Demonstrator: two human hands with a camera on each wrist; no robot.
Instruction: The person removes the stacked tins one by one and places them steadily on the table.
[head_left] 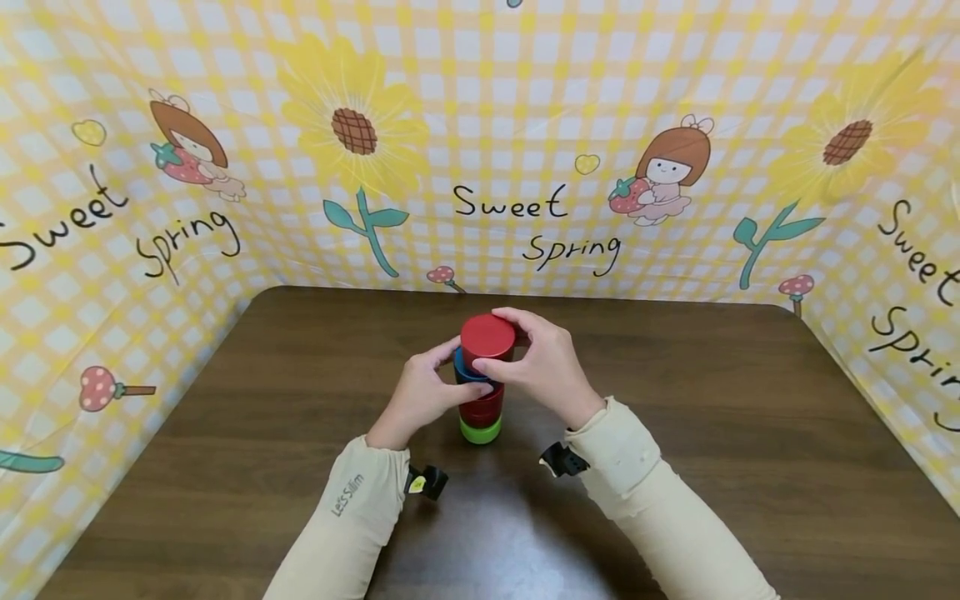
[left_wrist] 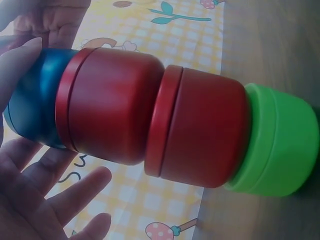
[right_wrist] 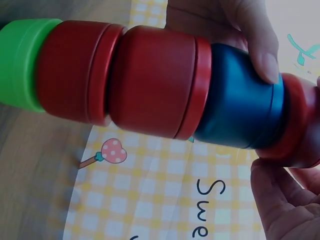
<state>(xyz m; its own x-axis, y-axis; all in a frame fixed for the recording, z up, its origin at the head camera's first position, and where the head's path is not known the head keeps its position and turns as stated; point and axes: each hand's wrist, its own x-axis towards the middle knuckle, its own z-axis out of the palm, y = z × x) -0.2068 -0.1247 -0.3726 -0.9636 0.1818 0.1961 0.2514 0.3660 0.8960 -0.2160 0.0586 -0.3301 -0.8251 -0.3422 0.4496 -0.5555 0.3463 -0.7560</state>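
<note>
A tower of cups stands upright at the middle of the table. A green cup (head_left: 481, 431) forms its base, with a lower red cup (left_wrist: 210, 127) and an upper red cup (left_wrist: 112, 105) above it. Over these sits a blue cup (right_wrist: 235, 100), which my left hand (head_left: 418, 396) grips between thumb and fingers. At the summit is another red cup (head_left: 487, 335), flat closed face upward. My right hand (head_left: 553, 367) holds this top cup from the right, its thumb on the near side. Fingers partly hide the place where the blue and top red cups meet.
The dark wooden table (head_left: 285, 517) carries the tower. A yellow checked cloth (head_left: 510, 108) with flowers and lettering hangs behind the table and along both sides. Black wrist cameras (head_left: 564, 460) sit at the cream sleeves (head_left: 637, 483).
</note>
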